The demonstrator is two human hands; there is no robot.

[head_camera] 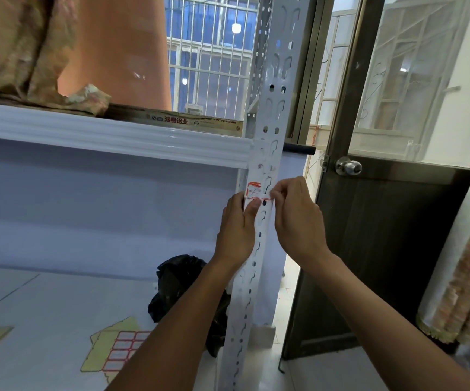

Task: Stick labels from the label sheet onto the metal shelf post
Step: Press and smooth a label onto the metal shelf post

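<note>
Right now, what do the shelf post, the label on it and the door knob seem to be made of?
The shelf post: metal, apparently painted pale grey, matt; a thin angle with punched slots and holes. The label: probably thin paper, white with a printed red border. The door knob: polished metal, perhaps steel; bright reflections on it.

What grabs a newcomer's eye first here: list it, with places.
Mid-frame, the right hand pinches a red-bordered label against the white metal shelf post, while the left hand holds the post, thumb just below the label. Lower left, the label sheet lies on a pale surface, with a black bag behind it.
</note>
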